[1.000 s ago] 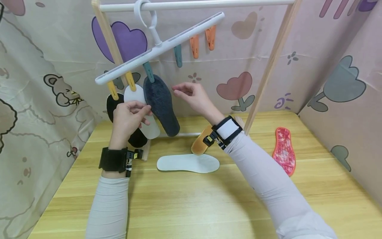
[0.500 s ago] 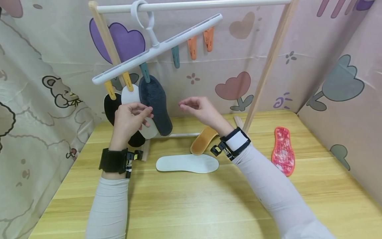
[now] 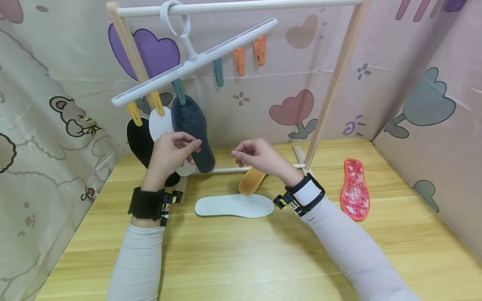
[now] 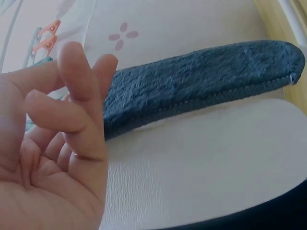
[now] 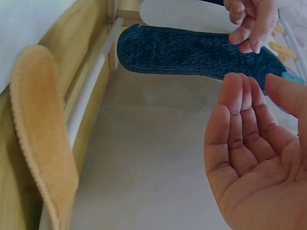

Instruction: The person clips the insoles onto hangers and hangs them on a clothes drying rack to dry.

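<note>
A dark blue-grey fuzzy insole hangs from a teal clip on the tilted white hanger. Left of it, a white insole and a black insole hang from yellow clips. My left hand is in front of the hanging insoles, its fingers loosely bent with nothing in them. To the right, my right hand hovers with relaxed fingers, palm bare in the right wrist view. Below it a tan insole leans on the rack's lower bar.
The hanger hangs from the top bar of a wooden-legged rack. Its right end carries a free teal clip and two orange clips. On the table lie a pale insole and a red patterned insole.
My right hand has moved away from the dark insole, right and downward. My left hand has shifted slightly right. The dark insole has swung to hang more upright.
</note>
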`<act>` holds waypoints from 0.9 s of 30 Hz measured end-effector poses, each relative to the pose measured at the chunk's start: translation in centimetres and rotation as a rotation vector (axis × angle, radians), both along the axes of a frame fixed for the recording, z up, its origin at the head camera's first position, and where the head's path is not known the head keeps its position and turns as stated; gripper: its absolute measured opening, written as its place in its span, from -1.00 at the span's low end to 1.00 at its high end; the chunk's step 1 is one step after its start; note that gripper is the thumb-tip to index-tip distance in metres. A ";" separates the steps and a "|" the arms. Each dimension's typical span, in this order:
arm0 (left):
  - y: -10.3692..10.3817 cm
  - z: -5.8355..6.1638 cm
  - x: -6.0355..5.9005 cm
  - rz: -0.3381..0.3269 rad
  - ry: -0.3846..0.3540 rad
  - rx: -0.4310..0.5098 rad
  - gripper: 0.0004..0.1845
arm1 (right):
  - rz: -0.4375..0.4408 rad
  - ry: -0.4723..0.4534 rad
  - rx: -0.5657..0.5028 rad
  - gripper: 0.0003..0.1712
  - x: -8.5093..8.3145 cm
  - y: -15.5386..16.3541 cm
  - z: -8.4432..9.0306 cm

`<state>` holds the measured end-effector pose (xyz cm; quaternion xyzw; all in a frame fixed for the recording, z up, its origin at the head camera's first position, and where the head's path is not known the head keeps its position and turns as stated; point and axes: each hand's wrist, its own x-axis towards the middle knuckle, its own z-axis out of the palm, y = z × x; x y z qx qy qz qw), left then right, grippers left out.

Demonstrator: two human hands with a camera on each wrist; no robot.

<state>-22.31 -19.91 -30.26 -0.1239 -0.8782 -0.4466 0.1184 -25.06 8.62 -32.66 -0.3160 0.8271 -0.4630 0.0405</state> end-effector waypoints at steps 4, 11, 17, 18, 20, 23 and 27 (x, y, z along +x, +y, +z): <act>0.6 -0.2 -0.1 -0.027 -0.014 -0.053 -0.74 | -0.003 -0.010 0.034 -0.79 0.8 0.7 -0.5; 1.8 -0.4 0.0 -0.072 -0.076 -0.089 -0.79 | 0.013 -0.016 0.055 -0.81 2.0 1.5 -1.4; 2.7 -0.7 0.0 -0.118 -0.127 -0.122 -0.83 | 0.056 -0.012 0.099 -0.79 3.0 2.1 -2.0; 2.8 -0.8 0.1 -0.124 -0.135 -0.122 -0.83 | 0.069 -0.012 0.104 -0.78 3.2 2.2 -2.1; 2.9 -0.9 0.1 -0.137 -0.149 -0.119 -0.83 | 0.089 -0.014 0.109 -0.77 3.4 2.4 -2.2; 3.2 -1.2 0.1 -0.150 -0.152 -0.128 -0.83 | 0.103 -0.015 0.114 -0.77 3.8 2.7 -2.5; 3.6 -1.4 0.1 -0.168 -0.141 -0.152 -0.84 | 0.102 -0.014 0.134 -0.78 4.3 3.0 -3.0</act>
